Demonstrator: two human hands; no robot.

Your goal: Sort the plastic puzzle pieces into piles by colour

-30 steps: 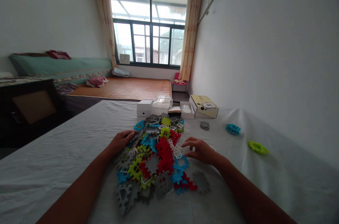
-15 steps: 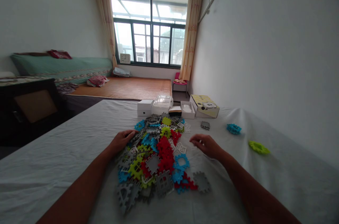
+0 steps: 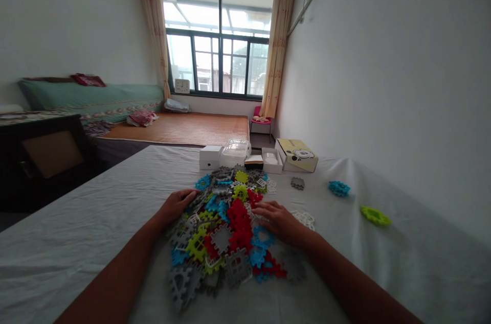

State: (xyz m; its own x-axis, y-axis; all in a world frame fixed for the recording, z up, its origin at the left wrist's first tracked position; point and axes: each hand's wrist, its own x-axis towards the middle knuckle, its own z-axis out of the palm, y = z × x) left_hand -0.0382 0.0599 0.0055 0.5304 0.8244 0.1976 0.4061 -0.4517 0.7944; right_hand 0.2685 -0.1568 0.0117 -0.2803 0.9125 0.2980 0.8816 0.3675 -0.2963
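Free passage over white cloth (image 3: 107,196), left of left hand (image 3: 178,204). Row of boxes (image 3: 253,163) blocks way behind pile of pieces (image 3: 238,222); wall (image 3: 402,84) limits right side.

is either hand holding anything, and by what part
Cannot be told: left hand at left edge of the pile of pieces, right hand over its right side, grips hidden.

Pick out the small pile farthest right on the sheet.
The lime-green pile; the blue pile, gray pile and white pile all lie left of it.
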